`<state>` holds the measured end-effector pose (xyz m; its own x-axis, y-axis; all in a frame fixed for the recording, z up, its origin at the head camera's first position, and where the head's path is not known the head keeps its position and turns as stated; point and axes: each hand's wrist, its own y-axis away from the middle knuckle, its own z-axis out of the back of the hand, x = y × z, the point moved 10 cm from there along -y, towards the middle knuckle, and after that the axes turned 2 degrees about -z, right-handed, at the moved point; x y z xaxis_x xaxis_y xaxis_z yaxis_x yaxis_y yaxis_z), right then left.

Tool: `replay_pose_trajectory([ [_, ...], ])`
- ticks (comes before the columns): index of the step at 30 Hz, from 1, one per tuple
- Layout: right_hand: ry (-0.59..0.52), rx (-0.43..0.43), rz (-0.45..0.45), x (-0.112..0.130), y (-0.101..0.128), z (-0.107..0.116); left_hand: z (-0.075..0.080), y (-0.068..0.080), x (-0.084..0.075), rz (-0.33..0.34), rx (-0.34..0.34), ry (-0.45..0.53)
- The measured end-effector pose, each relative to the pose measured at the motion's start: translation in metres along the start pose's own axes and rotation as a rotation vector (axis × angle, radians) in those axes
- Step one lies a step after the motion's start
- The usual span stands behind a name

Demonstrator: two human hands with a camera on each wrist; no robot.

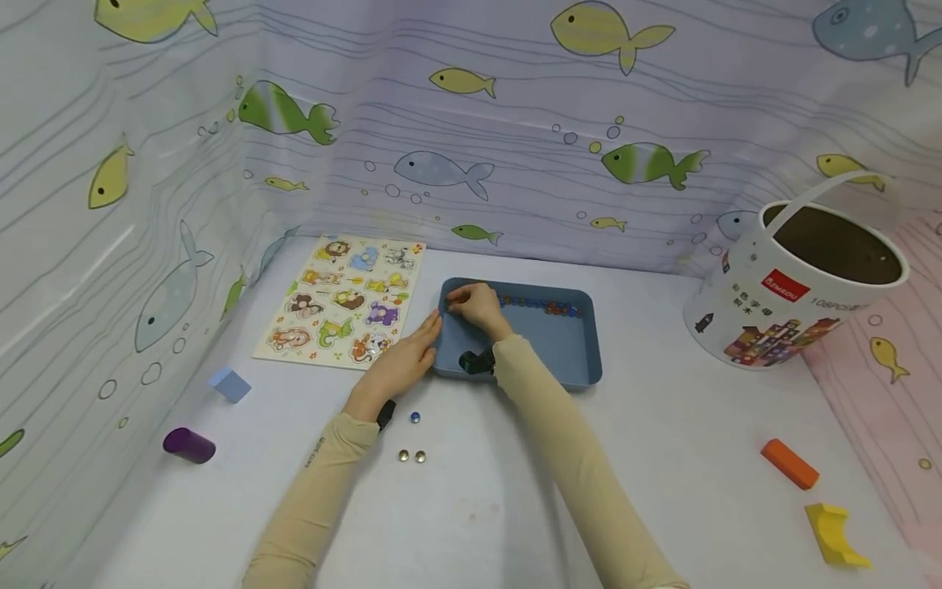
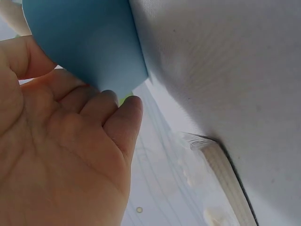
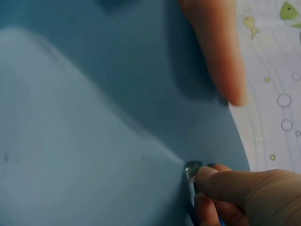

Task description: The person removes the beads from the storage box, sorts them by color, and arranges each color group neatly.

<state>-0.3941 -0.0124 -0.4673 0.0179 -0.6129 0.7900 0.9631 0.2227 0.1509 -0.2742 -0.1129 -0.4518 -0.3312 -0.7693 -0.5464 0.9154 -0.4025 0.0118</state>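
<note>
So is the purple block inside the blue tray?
No, the purple block lies on the white table far to the left, well outside the blue tray.

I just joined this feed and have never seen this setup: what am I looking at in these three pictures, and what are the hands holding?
No machine here: a person works bare-handed, wearing three cameras. The big picture is from the head, looking down at a white table. The left hand rests against the outer wall of a blue tray; its wrist camera shows that wall close up. The right hand reaches into the tray's far left corner, and its wrist camera shows the fingers pinching a small glass bead. A row of beads lines the far wall. Nearby lie an animal puzzle board, three loose beads, blocks and a bucket.
</note>
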Motion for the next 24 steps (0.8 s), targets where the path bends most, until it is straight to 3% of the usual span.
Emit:
replay_pose_trajectory([
  [5,0.058,0.009,0.014,0.005,0.001,-0.004,0.001,0.0,0.0,0.023,-0.002,-0.033],
  [8,0.037,-0.005,0.007,0.003,0.001,-0.002,0.0,0.0,0.0,0.033,0.003,-0.057],
  [18,-0.189,0.003,0.002,-0.001,0.015,0.021,0.002,0.001,0.0,0.029,-0.026,-0.106],
  [24,-0.323,0.028,0.062,0.003,0.039,0.043,0.003,0.0,-0.001,0.021,-0.029,-0.113],
])
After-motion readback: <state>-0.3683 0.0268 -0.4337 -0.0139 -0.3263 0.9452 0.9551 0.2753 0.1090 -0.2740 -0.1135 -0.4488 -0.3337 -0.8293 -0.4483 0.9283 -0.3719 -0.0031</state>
